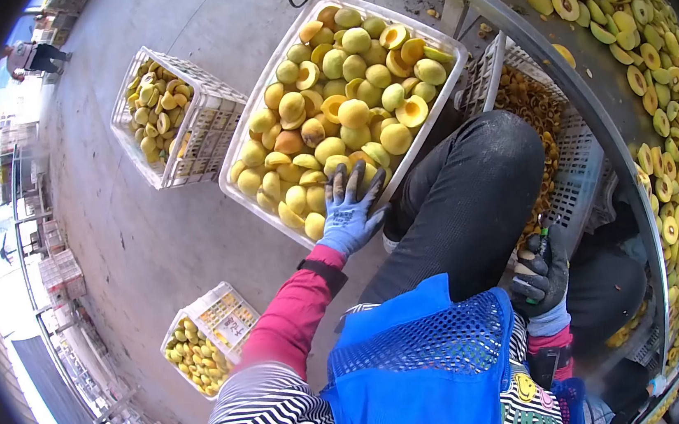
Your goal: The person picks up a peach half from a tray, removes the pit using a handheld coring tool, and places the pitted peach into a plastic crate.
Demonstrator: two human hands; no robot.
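Observation:
My left hand (348, 215), in a blue glove with dark fingertips, reaches over the near edge of a white plastic crate (269, 209). Its fingers are spread and rest on the yellow peaches (354, 113) inside, some whole-looking, some halved with the hollow showing. By my right thigh, my right hand (540, 274), in a dark-fingered glove, is closed around a small green-handled tool (544, 233). The working end of that tool is hard to make out.
A metal-edged table (606, 113) heaped with peach halves (652, 80) curves along my right. Below it stands a basket of brown pits (531, 101). Two more fruit crates, one at upper left (201, 111) and one at lower left (230, 314), stand on the concrete floor. A person (38, 57) is far off.

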